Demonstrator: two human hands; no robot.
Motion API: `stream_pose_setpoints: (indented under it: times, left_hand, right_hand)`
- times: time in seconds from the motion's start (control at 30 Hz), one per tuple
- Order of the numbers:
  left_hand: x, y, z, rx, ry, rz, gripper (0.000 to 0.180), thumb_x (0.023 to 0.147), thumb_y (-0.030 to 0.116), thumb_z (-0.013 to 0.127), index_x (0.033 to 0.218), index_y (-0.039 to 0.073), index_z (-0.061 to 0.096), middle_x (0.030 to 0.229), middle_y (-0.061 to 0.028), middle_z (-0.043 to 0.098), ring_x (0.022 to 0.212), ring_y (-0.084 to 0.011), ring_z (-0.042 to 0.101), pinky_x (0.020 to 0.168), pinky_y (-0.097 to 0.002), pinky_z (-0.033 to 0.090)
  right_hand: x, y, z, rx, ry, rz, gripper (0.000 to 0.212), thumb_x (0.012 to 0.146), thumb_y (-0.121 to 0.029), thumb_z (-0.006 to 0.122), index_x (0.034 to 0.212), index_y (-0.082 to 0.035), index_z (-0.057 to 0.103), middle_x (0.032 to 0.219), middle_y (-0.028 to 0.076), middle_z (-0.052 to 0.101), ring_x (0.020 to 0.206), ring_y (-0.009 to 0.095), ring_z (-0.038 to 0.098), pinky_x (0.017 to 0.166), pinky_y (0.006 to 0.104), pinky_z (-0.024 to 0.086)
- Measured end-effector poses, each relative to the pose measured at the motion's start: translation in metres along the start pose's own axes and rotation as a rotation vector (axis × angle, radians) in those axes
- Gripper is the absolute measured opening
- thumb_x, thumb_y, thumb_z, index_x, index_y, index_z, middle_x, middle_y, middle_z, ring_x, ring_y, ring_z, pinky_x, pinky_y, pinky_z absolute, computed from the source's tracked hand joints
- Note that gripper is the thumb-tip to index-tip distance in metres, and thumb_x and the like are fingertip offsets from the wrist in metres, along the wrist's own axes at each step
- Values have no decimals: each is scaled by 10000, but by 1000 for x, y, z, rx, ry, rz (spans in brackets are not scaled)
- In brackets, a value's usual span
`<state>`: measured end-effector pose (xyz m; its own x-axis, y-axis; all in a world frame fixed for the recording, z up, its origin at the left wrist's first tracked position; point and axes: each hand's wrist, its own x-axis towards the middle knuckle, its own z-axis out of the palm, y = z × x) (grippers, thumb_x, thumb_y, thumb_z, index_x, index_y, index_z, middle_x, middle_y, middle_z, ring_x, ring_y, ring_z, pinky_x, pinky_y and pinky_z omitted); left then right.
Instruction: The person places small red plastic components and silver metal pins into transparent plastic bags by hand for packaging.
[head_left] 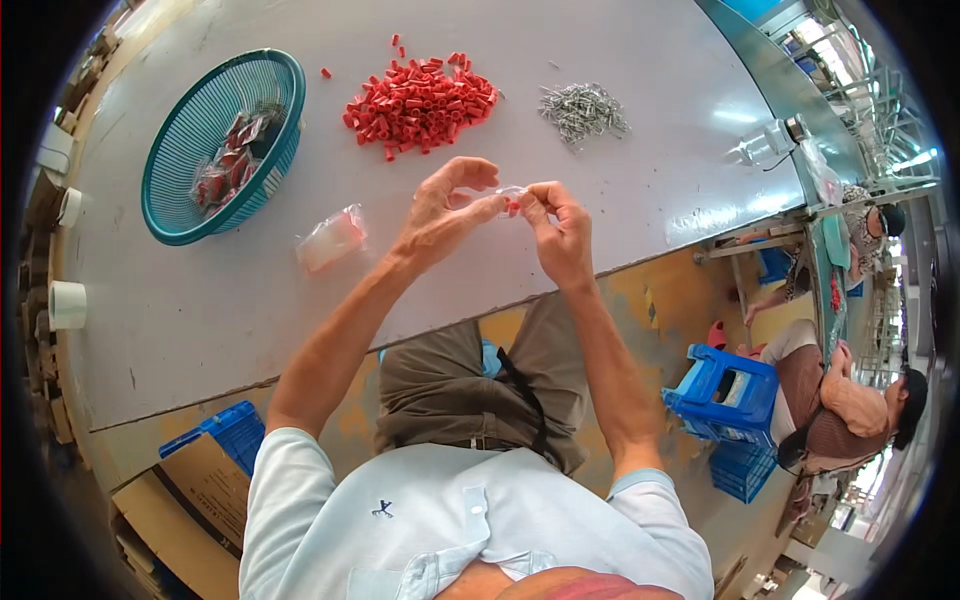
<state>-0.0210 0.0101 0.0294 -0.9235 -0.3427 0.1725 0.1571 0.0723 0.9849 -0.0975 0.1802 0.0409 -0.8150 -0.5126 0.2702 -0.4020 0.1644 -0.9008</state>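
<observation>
My left hand (447,212) and my right hand (562,232) meet over the table, in front of a heap of short red plastic tubes (415,105). Between their fingertips is a small clear plastic bag (511,191) with something red in or against it. The right thumb and forefinger pinch the bag's edge. My left thumb reaches to its other side, with the forefinger curled above; how the other left fingers grip is partly hidden. A stack of clear flat bags (333,240), reddish along one end, lies left of my left forearm.
A teal plastic basket (165,190) holding filled packets stands at the left. Small silver metal pieces (583,112) lie in a pile right of the red heap. A clear jar (765,143) lies far right. Tape rolls (68,305) sit at the left edge. Another person (850,410) sits beyond a blue stool (725,395).
</observation>
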Motion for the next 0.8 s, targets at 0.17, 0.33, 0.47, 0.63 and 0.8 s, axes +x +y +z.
stream_pose_setpoints:
  times: [0.17,0.33,0.47,0.63,0.8]
  left_hand:
    - [3,2,-11,-80,-119,-92,243,970,135,760,1165,2,701,1068,-77,734,980,-160,708,878,-316,578]
    - [2,4,-4,-171,-109,-130,154,1001,86,708,1100,-32,707,987,-85,737,915,-143,722,835,-312,603]
    - [3,-1,-7,-154,-83,-132,179,975,105,722,1058,-54,719,941,-91,747,884,-161,742,798,-303,598]
    - [2,1,-1,-177,-99,-130,160,984,87,714,1065,-51,712,964,-88,737,887,-161,735,812,-302,602]
    - [3,-1,0,-172,-124,-122,112,1004,32,697,1082,-49,693,1013,-81,724,924,-143,717,851,-305,612]
  right_hand:
    - [3,0,2,79,-9,40,157,1020,-136,673,1026,16,708,888,93,746,843,149,692,810,323,549]
    - [-1,10,-3,113,-58,13,163,1001,-142,719,1032,18,718,889,61,750,831,122,677,806,294,545]
    - [0,6,-3,190,-45,54,146,999,-125,725,1026,18,717,892,50,750,830,105,672,804,283,543]
    - [-2,15,-5,285,-56,88,135,1021,-122,707,1045,10,717,883,16,723,827,76,656,782,243,532]
    - [-5,17,-3,324,-55,73,137,1024,-118,713,1060,14,711,900,11,716,828,72,651,779,237,531]
